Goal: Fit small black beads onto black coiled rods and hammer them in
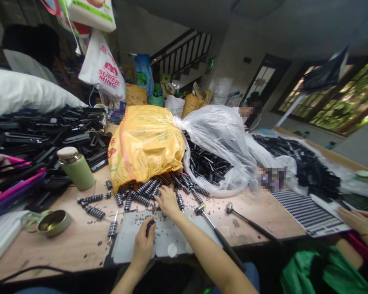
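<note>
Low centre in the frame, your left hand (pixel 143 241) pinches a small dark piece (pixel 150 227) over the grey board (pixel 122 244), perhaps so loose bits land there. Above it, your right hand (pixel 168 201) has fingers partly spread at the banded rolls (pixel 144 188); whether they grip one, I cannot tell. The rolls lie against the yellow sack (pixel 147 143), likely for easy reach.

Striped rolls (pixel 145 191) (blk, piled) by bag (pixel 147 143), dark pc. (pixel 150 227) in L hand (pixel 143 243)
</note>
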The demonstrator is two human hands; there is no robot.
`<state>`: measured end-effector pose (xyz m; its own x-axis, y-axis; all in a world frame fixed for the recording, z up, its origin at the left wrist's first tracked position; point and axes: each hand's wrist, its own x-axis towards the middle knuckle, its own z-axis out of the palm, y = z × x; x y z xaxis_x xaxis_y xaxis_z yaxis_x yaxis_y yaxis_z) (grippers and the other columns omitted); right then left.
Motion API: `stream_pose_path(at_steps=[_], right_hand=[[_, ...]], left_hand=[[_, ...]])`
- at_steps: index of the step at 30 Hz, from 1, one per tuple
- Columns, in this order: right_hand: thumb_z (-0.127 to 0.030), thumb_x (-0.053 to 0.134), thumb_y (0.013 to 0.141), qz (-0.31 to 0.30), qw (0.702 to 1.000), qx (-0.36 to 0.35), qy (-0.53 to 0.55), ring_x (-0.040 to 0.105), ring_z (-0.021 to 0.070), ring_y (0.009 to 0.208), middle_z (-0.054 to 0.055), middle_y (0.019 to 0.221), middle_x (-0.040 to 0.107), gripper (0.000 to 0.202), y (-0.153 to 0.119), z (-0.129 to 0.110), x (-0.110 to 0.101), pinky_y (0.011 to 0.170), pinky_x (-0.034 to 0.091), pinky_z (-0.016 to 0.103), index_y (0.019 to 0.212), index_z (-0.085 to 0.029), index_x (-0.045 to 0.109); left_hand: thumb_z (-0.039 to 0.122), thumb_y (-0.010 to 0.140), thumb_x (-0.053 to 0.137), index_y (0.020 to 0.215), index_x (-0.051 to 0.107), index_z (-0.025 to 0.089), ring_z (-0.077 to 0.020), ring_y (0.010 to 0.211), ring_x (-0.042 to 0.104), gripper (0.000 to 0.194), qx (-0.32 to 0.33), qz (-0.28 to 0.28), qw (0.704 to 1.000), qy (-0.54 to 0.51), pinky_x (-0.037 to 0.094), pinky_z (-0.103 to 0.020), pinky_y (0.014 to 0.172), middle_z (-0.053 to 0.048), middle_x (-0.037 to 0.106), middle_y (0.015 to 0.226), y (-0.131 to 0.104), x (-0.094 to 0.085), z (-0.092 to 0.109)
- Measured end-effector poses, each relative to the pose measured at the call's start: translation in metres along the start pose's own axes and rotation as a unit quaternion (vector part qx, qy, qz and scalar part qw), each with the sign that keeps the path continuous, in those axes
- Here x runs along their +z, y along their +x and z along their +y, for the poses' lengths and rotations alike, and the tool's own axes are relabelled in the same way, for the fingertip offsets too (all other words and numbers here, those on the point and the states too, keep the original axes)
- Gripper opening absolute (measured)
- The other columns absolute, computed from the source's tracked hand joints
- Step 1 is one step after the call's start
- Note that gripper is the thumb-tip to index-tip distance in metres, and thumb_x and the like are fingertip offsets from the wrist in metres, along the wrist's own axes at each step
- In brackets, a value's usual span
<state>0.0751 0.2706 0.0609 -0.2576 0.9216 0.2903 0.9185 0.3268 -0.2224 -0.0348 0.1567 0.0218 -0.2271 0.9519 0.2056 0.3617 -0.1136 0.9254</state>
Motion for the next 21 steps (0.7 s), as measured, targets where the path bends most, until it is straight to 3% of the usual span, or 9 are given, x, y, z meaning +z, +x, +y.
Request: stream_pose_path(at_steps=[2, 5, 8, 12, 16, 21], right_hand=[[-0.029, 0.036, 0.089, 0.009, 0.999, 0.028, -0.021, 0.045, 0.0195, 0.103, 0.008, 0.114, 0.054, 0.029, 0.009, 0.027, -0.011, 0.085, 0.035, 0.031, 0.109, -0.018, 0.054], [-0.015, 0.036, 0.086, -0.012, 0.997, 0.053, -0.046, 0.048, 0.0227, 0.095, 0.014, 0.093, 0.062, 0.028, 0.02, 0.069, -0.021, 0.079, 0.035, 0.033, 0.089, -0.012, 0.063], [-0.011, 0.04, 0.083, -0.045, 0.997, 0.031, -0.047, 0.049, 0.0231, 0.093, 0.014, 0.084, 0.064, 0.026, 0.021, 0.09, -0.019, 0.078, 0.035, 0.033, 0.075, -0.012, 0.065], [-0.012, 0.043, 0.082, -0.058, 0.998, -0.001, -0.011, 0.048, 0.0209, 0.097, 0.012, 0.087, 0.065, 0.023, 0.017, 0.093, -0.016, 0.083, 0.032, 0.032, 0.075, -0.014, 0.065], [-0.016, 0.054, 0.076, -0.04, 0.998, 0.004, 0.044, 0.052, 0.02, 0.091, 0.008, 0.081, 0.064, 0.011, 0.011, 0.093, -0.031, 0.082, 0.036, 0.031, 0.077, -0.015, 0.065], [-0.017, 0.05, 0.076, 0.01, 0.991, 0.026, 0.135, 0.057, 0.0133, 0.081, 0.006, 0.095, 0.061, 0.021, -0.027, 0.061, -0.049, 0.072, 0.047, 0.024, 0.093, -0.015, 0.061]], left_hand=[[0.043, 0.08, 0.043, 0.099, 0.054, 0.017, -0.0199, 0.077, 0.062, 0.034, 0.014, 0.012, 1.0, 0.005, 0.05, -0.034, 0.07, -0.009, 0.063, 0.096, -0.001, 0.002, -0.006], [0.042, 0.08, 0.043, 0.099, 0.055, 0.017, -0.022, 0.088, 0.061, 0.033, 0.029, 0.004, 0.999, 0.014, 0.049, -0.036, 0.077, -0.01, 0.063, 0.098, -0.002, 0.004, -0.008], [0.042, 0.08, 0.044, 0.098, 0.056, 0.018, -0.0223, 0.093, 0.06, 0.033, 0.041, -0.004, 0.999, 0.025, 0.047, -0.037, 0.082, -0.009, 0.064, 0.098, -0.003, 0.005, -0.004], [0.044, 0.079, 0.045, 0.093, 0.056, 0.018, -0.0217, 0.088, 0.061, 0.031, 0.016, -0.001, 0.999, 0.031, 0.048, -0.035, 0.08, -0.007, 0.065, 0.09, 0.001, 0.003, 0.009], [0.044, 0.079, 0.045, 0.087, 0.059, 0.018, -0.0212, 0.086, 0.061, 0.03, -0.002, -0.021, 0.999, 0.027, 0.048, -0.033, 0.078, -0.006, 0.066, 0.087, 0.007, -0.002, 0.025], [0.041, 0.08, 0.046, 0.103, 0.06, 0.018, -0.0205, 0.101, 0.058, 0.036, 0.004, -0.098, 0.995, 0.027, 0.045, -0.034, 0.088, -0.007, 0.064, 0.107, 0.009, -0.003, 0.046]])
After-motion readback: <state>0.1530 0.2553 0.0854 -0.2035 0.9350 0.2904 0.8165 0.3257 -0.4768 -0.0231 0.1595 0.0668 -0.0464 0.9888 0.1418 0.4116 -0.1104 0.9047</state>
